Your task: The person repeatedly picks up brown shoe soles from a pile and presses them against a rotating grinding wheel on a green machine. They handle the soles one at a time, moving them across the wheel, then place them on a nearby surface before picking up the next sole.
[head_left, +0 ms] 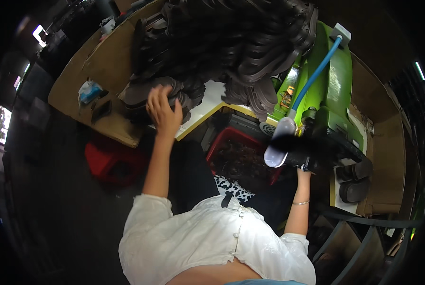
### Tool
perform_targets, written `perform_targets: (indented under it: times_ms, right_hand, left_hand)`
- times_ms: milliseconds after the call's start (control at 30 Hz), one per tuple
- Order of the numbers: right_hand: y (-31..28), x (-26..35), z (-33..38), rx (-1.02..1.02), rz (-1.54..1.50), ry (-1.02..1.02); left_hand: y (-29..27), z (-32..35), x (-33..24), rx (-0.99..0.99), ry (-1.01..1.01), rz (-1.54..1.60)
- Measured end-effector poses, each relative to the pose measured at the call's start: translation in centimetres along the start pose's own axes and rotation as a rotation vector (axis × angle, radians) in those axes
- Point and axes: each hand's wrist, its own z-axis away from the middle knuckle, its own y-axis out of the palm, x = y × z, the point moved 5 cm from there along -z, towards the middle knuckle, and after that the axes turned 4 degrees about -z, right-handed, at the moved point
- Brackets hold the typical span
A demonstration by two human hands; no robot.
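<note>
My left hand (164,107) is raised over a dark brown sandal (146,90) at the left end of the table, its fingers spread and nothing in them. Whether the fingertips touch the sandal I cannot tell. A large heap of similar sandals (222,42) rises beyond that hand. On the right, my right hand (306,167) reaches up to the dark front part (324,145) of a green sewing-type machine (326,76). Its fingers are hidden there behind black, blurred shapes, so any held thing stays unseen. A pale lamp head (281,142) on a blue flexible neck (316,71) hangs beside them.
Below the table edge (200,116) sits a red basket (222,142) with dark scraps, and another red container (110,161) stands at left. Cardboard walls (86,66) border the table. Two dark sandals (354,183) lie at the right, near a metal rack (359,228).
</note>
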Motion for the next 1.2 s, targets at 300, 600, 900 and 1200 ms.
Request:
perform_targets:
  times_ms: [300, 600, 900, 1200]
  right_hand:
    - [-1.2, 3.4, 5.8, 0.127, -0.192, 0.067]
    - [-0.5, 4.8, 10.8, 0.481, -0.337, 0.638]
    - [2.3, 11.8, 18.4, 0.873, -0.658, 0.437]
    - [1.6, 14.7, 19.9, 1.118, -0.922, 0.744]
  left_hand:
    - [4.8, -6.5, 9.0, 0.866, -0.111, -0.046]
    - [-5.9, -1.7, -5.1, 0.168, 0.211, 0.536]
    - [-1.8, 15.6, -19.3, 0.936, -0.467, 1.624]
    - [0.4, 13.9, -23.0, 1.243, -0.309, 1.352]
